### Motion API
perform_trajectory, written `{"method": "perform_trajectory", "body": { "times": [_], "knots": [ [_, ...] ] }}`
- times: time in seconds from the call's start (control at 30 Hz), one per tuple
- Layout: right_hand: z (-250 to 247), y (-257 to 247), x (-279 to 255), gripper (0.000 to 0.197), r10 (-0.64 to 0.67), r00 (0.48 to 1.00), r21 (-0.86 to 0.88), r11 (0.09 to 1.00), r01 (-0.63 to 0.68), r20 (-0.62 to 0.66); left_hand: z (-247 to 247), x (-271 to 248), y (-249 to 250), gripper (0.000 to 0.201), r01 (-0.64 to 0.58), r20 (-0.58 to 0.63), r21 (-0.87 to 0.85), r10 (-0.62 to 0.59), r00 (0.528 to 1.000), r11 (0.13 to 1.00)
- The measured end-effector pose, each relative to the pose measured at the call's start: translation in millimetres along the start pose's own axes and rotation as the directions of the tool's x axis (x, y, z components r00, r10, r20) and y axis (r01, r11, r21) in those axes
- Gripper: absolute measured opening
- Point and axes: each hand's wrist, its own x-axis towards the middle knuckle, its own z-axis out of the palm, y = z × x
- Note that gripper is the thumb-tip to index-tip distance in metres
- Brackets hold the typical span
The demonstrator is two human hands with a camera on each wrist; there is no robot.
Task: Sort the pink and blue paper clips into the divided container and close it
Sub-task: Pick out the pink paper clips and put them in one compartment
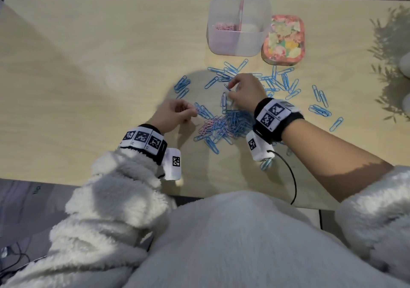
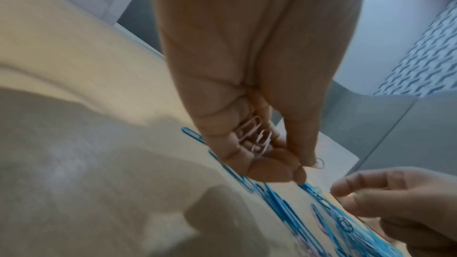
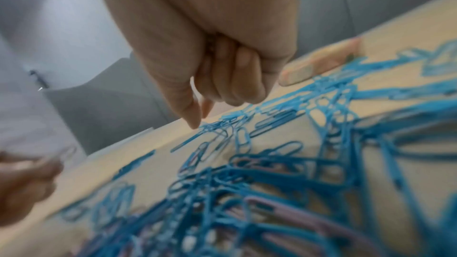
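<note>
- Our left hand [image 1: 172,115] hovers near the middle of the pale wooden table [image 1: 77,88], its fingers curled round a small bunch of pink wire paper clips [image 2: 254,136]; the left wrist view shows them tucked in the palm, with one more pinched at the thumb tip.
- Our right hand [image 1: 244,92] is just beyond the main pile, fingers curled in, thumb and forefinger drawn close together over a blue clip. We cannot tell whether they actually grip it; the right wrist view is blurred.
- A tangled heap of blue and pink paper clips [image 1: 224,125] lies between our two wrists, toward the near edge of the table.
- Loose blue wire paper clips [image 1: 277,81] are scattered past the heap and out toward the right edge.
- The clear plastic divided container [image 1: 238,24] stands open near the far edge, right of centre. Its left compartment holds some pink clips; what lies in the right one we cannot make out.
- The rounded lid with a pink floral print [image 1: 282,38] lies flat on the table, touching or just beside the container's right wall.
- Both wrists wear black bands with white coded tags [image 1: 274,113], and a black cable [image 1: 290,176] trails from the right one toward the near edge.
</note>
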Motion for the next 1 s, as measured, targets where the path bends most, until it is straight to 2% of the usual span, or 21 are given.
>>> {"method": "perform_trajectory", "body": {
  "times": [0.07,0.17,0.3,0.33,0.4,0.43,0.5,0.57,0.63,0.73,0.83,0.9,1.0],
  "knots": [
    [0.9,-0.3,-3.9,0.016,-0.067,0.997,-0.106,0.992,0.071,0.040,-1.1,2.8,2.0,0.010,0.010,-0.011,-0.062,-0.011,1.000,0.998],
    [10.2,0.3,-8.0,0.019,-0.146,0.982,-0.286,0.942,0.174,0.117,3.0,8.8,6.1,0.021,0.077,0.012,-0.081,-0.076,0.997,0.994],
    [10.4,2.3,-9.1,0.023,-0.100,0.995,-0.335,0.937,0.101,0.021,13.7,15.5,14.9,0.025,0.208,0.025,-0.194,-0.207,0.978,0.959],
    [10.4,1.2,-9.5,0.026,-0.070,0.997,-0.328,0.942,0.075,0.028,15.9,17.1,15.3,0.024,0.192,0.005,-0.151,-0.194,0.981,0.970],
    [12.8,-2.1,-9.7,0.022,-0.018,0.998,-0.306,0.952,0.034,0.057,19.0,20.7,12.8,0.027,0.066,-0.040,0.102,-0.063,0.997,0.993],
    [14.8,-2.9,-8.5,0.018,0.009,0.997,-0.292,0.956,0.013,0.075,20.3,22.3,11.9,0.027,0.006,-0.047,0.244,0.006,0.999,0.970],
    [16.3,0.1,-4.6,0.015,0.076,0.990,-0.215,0.975,-0.050,0.116,23.0,25.1,12.0,0.021,-0.034,-0.048,0.462,0.064,0.997,0.886],
    [11.9,7.1,-2.2,0.025,0.135,0.982,-0.102,0.987,-0.122,0.134,22.3,28.5,13.7,0.018,-0.042,-0.065,0.549,0.093,0.994,0.834],
    [5.8,13.6,-2.3,0.027,0.161,0.982,-0.058,0.986,-0.155,0.096,17.3,30.7,15.2,0.013,-0.021,-0.137,0.546,0.113,0.984,0.837],
    [0.6,15.6,-6.6,0.009,0.139,0.990,-0.108,0.984,-0.142,-0.035,11.8,27.2,16.1,0.014,-0.001,-0.221,0.517,0.135,0.966,0.856],
    [1.8,11.4,-10.5,0.015,0.105,0.990,-0.158,0.980,-0.119,-0.091,14.0,17.7,12.0,0.018,-0.038,-0.117,0.448,0.101,0.988,0.893],
    [3.8,8.9,-10.3,0.017,0.089,0.993,-0.218,0.970,-0.104,-0.076,17.5,9.1,6.2,0.023,-0.020,-0.034,0.381,0.035,0.999,0.924],
    [3.9,9.4,-7.4,0.021,0.092,0.996,-0.224,0.970,-0.095,-0.021,25.4,-3.5,-3.2,0.021,-0.019,-0.005,0.374,0.023,1.000,0.927]
  ]
}}
